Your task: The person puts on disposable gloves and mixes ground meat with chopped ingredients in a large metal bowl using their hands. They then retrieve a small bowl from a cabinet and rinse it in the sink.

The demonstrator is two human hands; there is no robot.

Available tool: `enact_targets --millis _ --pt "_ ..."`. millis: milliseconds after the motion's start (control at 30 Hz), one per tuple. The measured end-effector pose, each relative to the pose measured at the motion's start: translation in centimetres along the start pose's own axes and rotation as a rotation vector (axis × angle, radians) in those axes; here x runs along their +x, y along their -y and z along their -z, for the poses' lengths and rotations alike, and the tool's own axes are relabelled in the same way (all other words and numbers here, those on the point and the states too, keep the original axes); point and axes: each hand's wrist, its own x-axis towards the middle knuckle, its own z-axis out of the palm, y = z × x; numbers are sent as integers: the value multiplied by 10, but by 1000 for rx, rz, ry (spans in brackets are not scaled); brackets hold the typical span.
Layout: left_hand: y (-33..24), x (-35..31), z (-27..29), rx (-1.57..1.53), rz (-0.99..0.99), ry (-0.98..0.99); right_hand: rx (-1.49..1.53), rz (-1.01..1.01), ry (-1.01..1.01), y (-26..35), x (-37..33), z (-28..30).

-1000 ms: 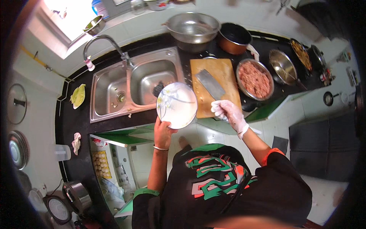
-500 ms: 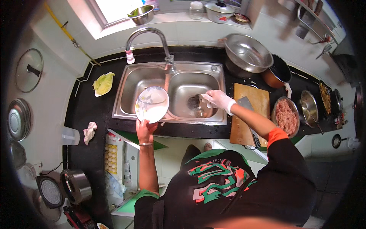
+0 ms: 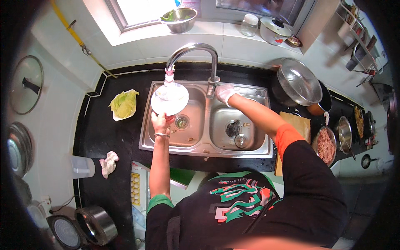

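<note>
My left hand [image 3: 161,121] grips the near rim of a white bowl [image 3: 168,102], tilted under the faucet spout [image 3: 169,76] above the left sink basin [image 3: 189,121]. Whether water runs into it is unclear. In a clear plastic glove, my right hand [image 3: 226,93] is closed at the base of the faucet [image 3: 214,62], on its handle, which the fingers partly hide. Below it, the right basin [image 3: 254,129] holds a dark scrubber [image 3: 233,128] and a round metal strainer piece [image 3: 241,140].
Lettuce leaves in a white dish [image 3: 123,105] stand left of the sink, near a crumpled cloth [image 3: 109,164]. To the right are a large metal colander [image 3: 300,81], a wooden cutting board [image 3: 295,125] and a bowl of minced meat [image 3: 326,146]. An open cabinet lies below the counter's left side.
My left hand has brought the bowl under the spout. My right hand has gone from above the right basin to the faucet's base. The whole view has shifted.
</note>
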Motion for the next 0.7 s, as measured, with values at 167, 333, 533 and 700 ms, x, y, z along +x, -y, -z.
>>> enact_targets --millis 167,333,533,700 --pt "0 24 -3 -20 -16 68 -86 -22 67 12 8 -26" --pt "-1 32 -6 -50 -28 39 -65 -99 135 13 17 -30" --pt "7 41 -1 -56 -41 26 -67 -86 174 10 17 -36" --pt "14 40 6 -56 -27 17 0 -56 136 18 4 -14"
